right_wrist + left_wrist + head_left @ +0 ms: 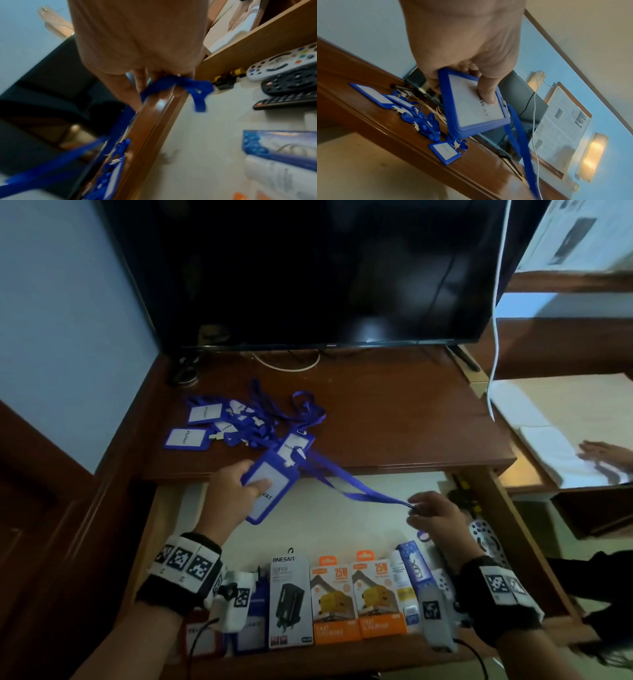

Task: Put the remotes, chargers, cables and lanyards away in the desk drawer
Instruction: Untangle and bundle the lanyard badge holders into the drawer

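Note:
My left hand grips a blue badge holder with a white card, thumb pressed on its face, above the open drawer. Its blue lanyard strap stretches right to my right hand, which pinches the strap's end. A pile of several more blue badge holders and lanyards lies on the desk top. Remotes lie at the drawer's right side.
Boxed chargers and small packets line the drawer's front. A dark TV stands at the back of the desk, a white cable under it. Another white cable hangs at right beside shelves. Bare drawer floor lies between my hands.

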`<state>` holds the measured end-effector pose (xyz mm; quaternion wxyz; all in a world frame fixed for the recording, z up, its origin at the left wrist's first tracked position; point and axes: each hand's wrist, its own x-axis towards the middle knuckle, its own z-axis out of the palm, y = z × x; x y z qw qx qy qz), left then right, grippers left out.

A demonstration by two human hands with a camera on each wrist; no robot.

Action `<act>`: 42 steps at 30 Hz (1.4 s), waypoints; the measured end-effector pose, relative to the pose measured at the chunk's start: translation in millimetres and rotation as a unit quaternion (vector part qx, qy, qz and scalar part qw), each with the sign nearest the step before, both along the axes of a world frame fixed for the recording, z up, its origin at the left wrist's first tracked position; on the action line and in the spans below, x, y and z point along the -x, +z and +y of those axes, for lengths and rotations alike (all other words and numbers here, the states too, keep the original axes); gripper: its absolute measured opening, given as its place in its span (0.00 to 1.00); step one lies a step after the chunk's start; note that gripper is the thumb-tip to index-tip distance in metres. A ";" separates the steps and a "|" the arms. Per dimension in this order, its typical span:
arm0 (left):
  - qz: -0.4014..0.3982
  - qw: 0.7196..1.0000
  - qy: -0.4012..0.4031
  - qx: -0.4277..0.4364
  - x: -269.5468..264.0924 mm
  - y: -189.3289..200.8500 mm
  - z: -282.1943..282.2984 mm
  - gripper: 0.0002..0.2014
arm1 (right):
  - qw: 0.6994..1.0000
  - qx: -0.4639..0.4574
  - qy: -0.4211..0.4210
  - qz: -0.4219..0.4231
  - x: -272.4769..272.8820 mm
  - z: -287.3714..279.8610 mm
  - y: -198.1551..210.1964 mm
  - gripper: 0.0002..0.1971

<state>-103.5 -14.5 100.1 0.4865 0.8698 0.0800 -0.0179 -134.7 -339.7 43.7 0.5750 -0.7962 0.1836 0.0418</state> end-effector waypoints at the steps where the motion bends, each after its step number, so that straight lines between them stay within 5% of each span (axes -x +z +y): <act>1: 0.004 1.000 -0.010 -0.012 2.2 2.1 -2.9 0.03 | 1.000 -0.011 0.028 -0.001 0.5 7.7 6.1 0.18; 5: 0.032 0.995 -0.092 -0.019 5.1 10.7 -22.1 0.08 | 0.989 -0.053 0.124 -0.063 -2.1 48.3 35.6 0.22; 10: 0.062 0.957 -0.273 -0.081 3.8 23.8 -46.9 0.11 | 0.963 -0.177 0.192 -0.072 -7.8 89.6 55.8 0.19; 14: 0.065 0.947 -0.289 -0.123 0.2 23.6 -50.5 0.10 | 0.964 -0.120 0.233 -0.054 -5.5 90.7 52.3 0.06; 19: 0.103 0.934 -0.310 -0.144 3.6 17.9 -41.1 0.05 | 0.963 -0.014 0.266 -0.042 2.8 67.2 45.0 0.09; 26: 0.145 0.924 -0.325 -0.141 -0.9 15.6 -24.7 0.07 | 0.967 -0.102 0.232 0.018 8.9 33.0 37.6 0.12; 32: 0.067 0.834 -0.422 -0.348 6.4 -0.5 -44.6 0.03 | 0.976 -0.112 0.184 0.014 -1.7 33.0 35.8 0.19; 36: 0.056 0.829 -0.426 -0.357 -1.2 -0.9 -41.8 0.04 | 0.990 -0.079 0.118 -0.014 -5.7 29.2 30.8 0.19; 42: 0.048 0.757 -0.519 -0.394 5.5 6.8 -51.0 0.05 | 0.993 0.011 0.115 -0.036 -7.2 42.6 22.8 0.18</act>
